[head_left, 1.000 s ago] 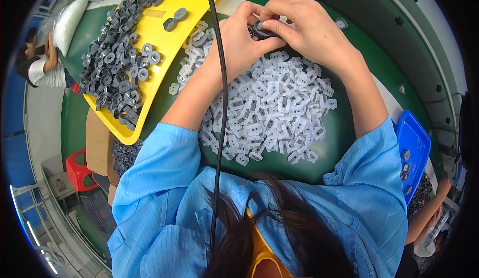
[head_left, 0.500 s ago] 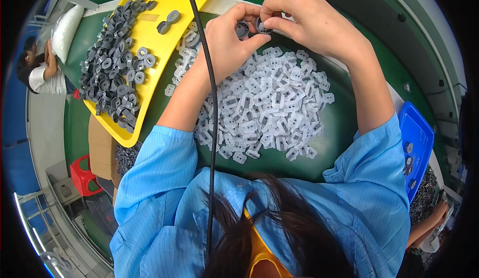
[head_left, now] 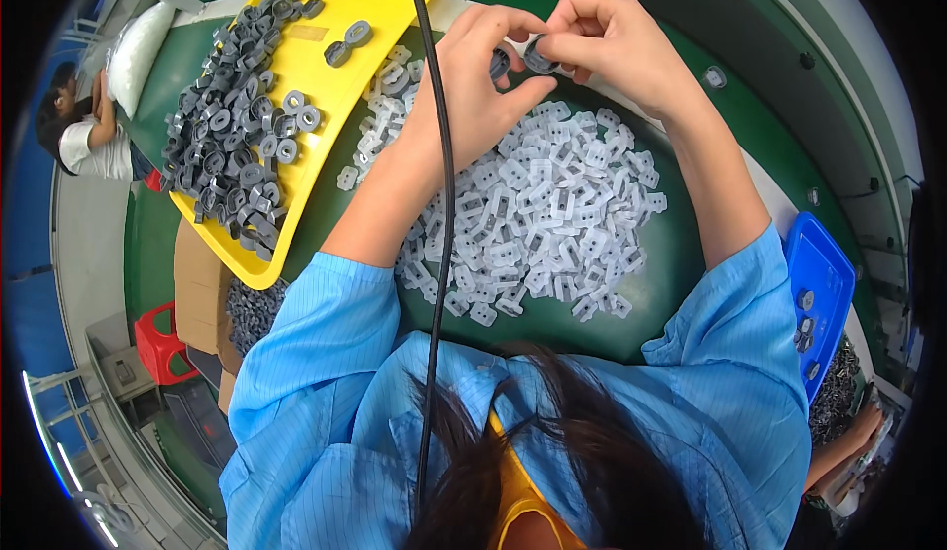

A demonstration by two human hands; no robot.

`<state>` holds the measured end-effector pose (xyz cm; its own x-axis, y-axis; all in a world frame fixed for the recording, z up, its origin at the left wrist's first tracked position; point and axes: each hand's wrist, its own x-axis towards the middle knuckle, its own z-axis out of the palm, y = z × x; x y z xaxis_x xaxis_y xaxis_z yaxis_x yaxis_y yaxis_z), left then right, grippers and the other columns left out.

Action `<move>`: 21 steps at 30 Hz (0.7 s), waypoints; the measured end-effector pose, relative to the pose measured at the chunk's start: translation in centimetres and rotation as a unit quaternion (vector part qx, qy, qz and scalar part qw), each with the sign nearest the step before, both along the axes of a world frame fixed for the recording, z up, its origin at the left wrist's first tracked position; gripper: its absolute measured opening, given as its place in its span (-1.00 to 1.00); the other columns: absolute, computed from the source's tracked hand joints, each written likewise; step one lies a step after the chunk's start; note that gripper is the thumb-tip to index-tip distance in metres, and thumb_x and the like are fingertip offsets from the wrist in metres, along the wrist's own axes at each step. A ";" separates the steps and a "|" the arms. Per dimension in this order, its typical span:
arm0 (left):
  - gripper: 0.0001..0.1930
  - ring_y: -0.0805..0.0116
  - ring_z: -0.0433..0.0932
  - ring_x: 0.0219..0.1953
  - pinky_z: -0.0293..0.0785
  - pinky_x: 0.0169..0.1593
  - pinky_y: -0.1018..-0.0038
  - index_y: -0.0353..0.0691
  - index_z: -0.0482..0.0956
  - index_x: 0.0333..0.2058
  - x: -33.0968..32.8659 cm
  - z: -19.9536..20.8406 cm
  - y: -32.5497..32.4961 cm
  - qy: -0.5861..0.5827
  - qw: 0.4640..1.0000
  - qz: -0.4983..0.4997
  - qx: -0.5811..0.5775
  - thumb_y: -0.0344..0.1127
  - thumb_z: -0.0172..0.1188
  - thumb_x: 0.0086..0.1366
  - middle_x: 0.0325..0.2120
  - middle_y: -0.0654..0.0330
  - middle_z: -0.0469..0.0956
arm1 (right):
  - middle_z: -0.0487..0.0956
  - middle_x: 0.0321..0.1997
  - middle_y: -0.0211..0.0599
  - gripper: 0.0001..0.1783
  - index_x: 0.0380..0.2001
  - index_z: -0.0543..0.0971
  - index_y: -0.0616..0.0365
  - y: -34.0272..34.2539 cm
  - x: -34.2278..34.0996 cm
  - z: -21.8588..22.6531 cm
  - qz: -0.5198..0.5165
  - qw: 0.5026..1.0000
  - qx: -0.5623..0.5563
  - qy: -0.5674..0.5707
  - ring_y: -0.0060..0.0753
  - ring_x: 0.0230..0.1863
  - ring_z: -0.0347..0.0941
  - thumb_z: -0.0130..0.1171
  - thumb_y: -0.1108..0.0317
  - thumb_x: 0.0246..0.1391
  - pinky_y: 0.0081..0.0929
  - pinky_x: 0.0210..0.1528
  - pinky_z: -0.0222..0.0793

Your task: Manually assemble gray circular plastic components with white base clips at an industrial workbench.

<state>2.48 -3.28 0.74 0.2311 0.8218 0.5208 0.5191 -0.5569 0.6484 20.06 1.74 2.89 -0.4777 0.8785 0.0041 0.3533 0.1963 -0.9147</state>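
Note:
Beyond the pile, both my hands are raised close together, each with a small grey round plastic cap. My left hand (head_left: 472, 81) curls round one grey cap (head_left: 500, 63), its thumb stretched toward the right hand. A second grey cap (head_left: 539, 55), tilted, is pinched between thumb and fingers of my right hand (head_left: 623, 52). Whether a clear piece sits inside either cap cannot be made out. Just below the hands a heap of translucent plastic pieces (head_left: 538, 215) with small holes covers the green table (head_left: 681, 244).
A yellow tray (head_left: 340, 126) with many grey caps (head_left: 232, 126) stands at left. At right lies a blue tray (head_left: 824, 254) holding several round parts. A black cable (head_left: 446, 205) hangs across the view. Another person (head_left: 89, 141) is at far left; a co-worker's arm (head_left: 843, 446) shows lower right.
My hands have shifted a little right in the picture, as have the yellow tray and the pile. The right hand's cap has turned, and its fingers are more curled over it.

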 end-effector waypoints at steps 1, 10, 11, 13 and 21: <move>-0.60 0.50 0.52 -0.40 0.45 -0.29 0.58 -0.27 0.48 -0.19 0.0 0.0 0.1 -0.008 1.000 -0.004 -0.004 -0.47 0.39 -0.05 -0.31 0.21 0.53 | 0.56 -0.55 -0.37 -0.81 -0.46 0.57 0.24 0.0 0.0 -0.2 0.006 0.998 -0.048 0.033 -0.65 -0.49 0.49 0.27 0.35 -0.15 -0.67 -0.38 0.42; -0.70 0.49 0.39 -0.29 0.35 -0.23 0.57 -0.25 0.32 -0.18 -2.6 -0.5 1.6 -0.226 0.933 -0.039 -0.277 -0.55 0.01 0.06 -0.34 0.22 0.40 | 0.57 -0.40 -0.33 -0.77 -0.26 0.53 0.35 0.5 1.1 0.0 0.037 0.995 -0.083 0.040 -0.59 -0.42 0.51 0.18 0.44 0.00 -0.68 -0.28 0.43; -0.71 0.48 0.39 -0.30 0.34 -0.25 0.56 -0.24 0.31 -0.19 -2.7 -0.2 1.6 -0.284 0.894 -0.031 -0.345 -0.57 -0.03 0.05 -0.34 0.21 0.40 | 0.57 -0.39 -0.33 -0.77 -0.25 0.53 0.35 0.9 1.3 0.0 0.020 0.998 -0.052 0.010 -0.60 -0.42 0.50 0.18 0.43 0.02 -0.68 -0.26 0.41; -0.77 0.46 0.43 -0.33 0.35 -0.31 0.58 -0.25 0.30 -0.19 -2.4 -0.1 1.4 -0.296 0.906 -0.002 -0.302 -0.56 -0.04 0.13 -0.34 0.19 0.42 | 0.58 -0.36 -0.39 -0.75 -0.21 0.53 0.27 2.7 2.4 -1.3 -0.027 0.999 0.019 -0.012 -0.61 -0.34 0.49 0.19 0.39 0.03 -0.64 -0.20 0.38; -0.83 0.57 0.46 -0.49 0.39 -0.38 0.65 -0.34 0.48 -0.24 -2.2 -1.2 1.9 -0.240 0.937 0.006 -0.254 -0.50 0.15 0.15 -0.35 0.15 0.61 | 0.56 -0.34 -0.30 -0.69 -0.22 0.58 0.18 2.8 5.3 -1.2 -0.017 0.937 0.254 -0.238 -0.40 -0.33 0.43 0.23 0.45 -0.15 -0.45 -0.20 0.38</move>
